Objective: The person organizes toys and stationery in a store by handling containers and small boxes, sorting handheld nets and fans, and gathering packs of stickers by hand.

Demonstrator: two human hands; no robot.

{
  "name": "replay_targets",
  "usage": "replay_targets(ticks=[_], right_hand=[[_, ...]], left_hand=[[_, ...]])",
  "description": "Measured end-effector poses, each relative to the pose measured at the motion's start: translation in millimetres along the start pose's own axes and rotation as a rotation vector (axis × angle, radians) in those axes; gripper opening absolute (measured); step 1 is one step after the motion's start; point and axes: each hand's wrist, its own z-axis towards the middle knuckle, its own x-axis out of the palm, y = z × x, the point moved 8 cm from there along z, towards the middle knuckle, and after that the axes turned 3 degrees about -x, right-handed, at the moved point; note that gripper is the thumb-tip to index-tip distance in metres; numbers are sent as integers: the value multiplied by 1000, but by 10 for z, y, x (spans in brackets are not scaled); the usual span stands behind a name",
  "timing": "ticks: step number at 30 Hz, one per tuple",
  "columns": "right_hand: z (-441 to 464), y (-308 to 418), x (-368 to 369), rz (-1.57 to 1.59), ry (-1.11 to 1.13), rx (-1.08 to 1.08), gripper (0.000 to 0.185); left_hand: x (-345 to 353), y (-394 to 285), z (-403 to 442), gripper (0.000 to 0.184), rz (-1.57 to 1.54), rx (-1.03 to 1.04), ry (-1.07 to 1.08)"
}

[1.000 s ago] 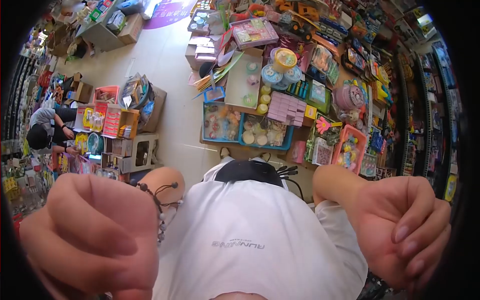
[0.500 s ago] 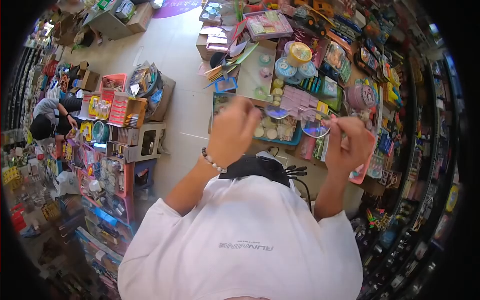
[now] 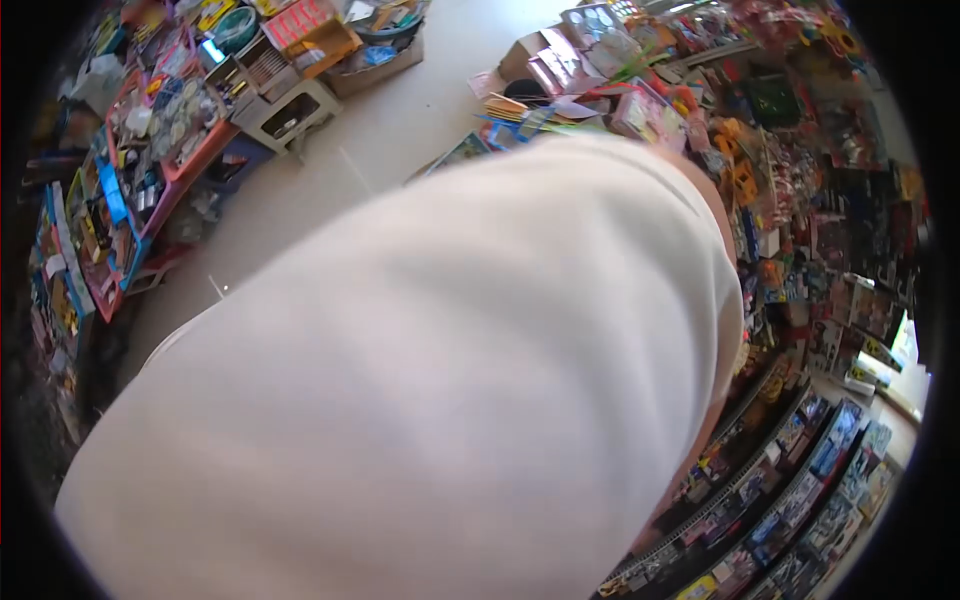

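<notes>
white cloth, the person's shirt (image 3: 430,380), fills the middle and bottom of the head view, blurred and close to the camera. a strip of bare arm (image 3: 711,420) shows along its right edge. the left hand and the right hand are out of sight, so whether either is open, closed or gripping something cannot be told. pale floor (image 3: 310,190) runs past the shirt's upper left side; shelves (image 3: 780,500) curve at lower right.
</notes>
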Motion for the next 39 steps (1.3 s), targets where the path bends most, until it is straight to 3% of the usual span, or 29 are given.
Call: replay_targets(ticks=[11,28,33,36,39], right_hand=[[-207,-69,-306,32,12,134,9],[131,-32,196,164,107,212,10],[261,18,380,219,107,262,10],[274,-22,389,201,17,181,11],[276,-101,227,211,-72,274,11]], left_hand=[[-177,45,176,12,-147,-77,-109],[-41,88,410,13,-271,-12,-17],[-106,449,446,13,-335,-74,44],[-352,937,401,13,-462,-221,66],[-649,1212,-68,14,-572,-357,-92]])
